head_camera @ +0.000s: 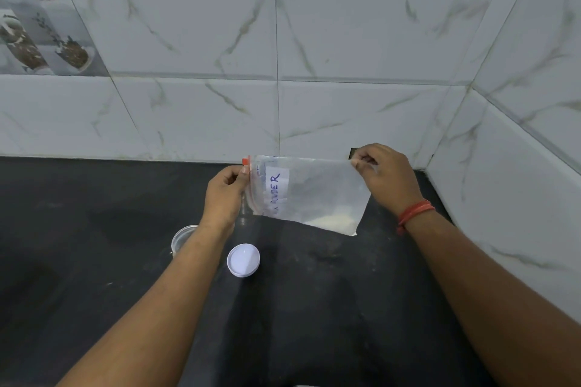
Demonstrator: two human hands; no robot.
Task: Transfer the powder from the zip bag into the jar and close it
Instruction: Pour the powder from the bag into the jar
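Observation:
A clear zip bag (309, 195) with a white label and a red zip strip hangs sideways above the black counter (94, 261). White powder (331, 221) has gathered in its lower right corner. My left hand (224, 195) pinches the zip end by the red slider. My right hand (385, 177) pinches the opposite upper corner. A clear open jar (182, 239) stands on the counter, partly hidden behind my left forearm. Its white lid (243, 260) lies flat on the counter just right of that forearm.
Marbled white wall tiles (276, 41) rise behind the counter, and a second tiled wall (518, 182) closes off the right side, forming a corner behind my right hand.

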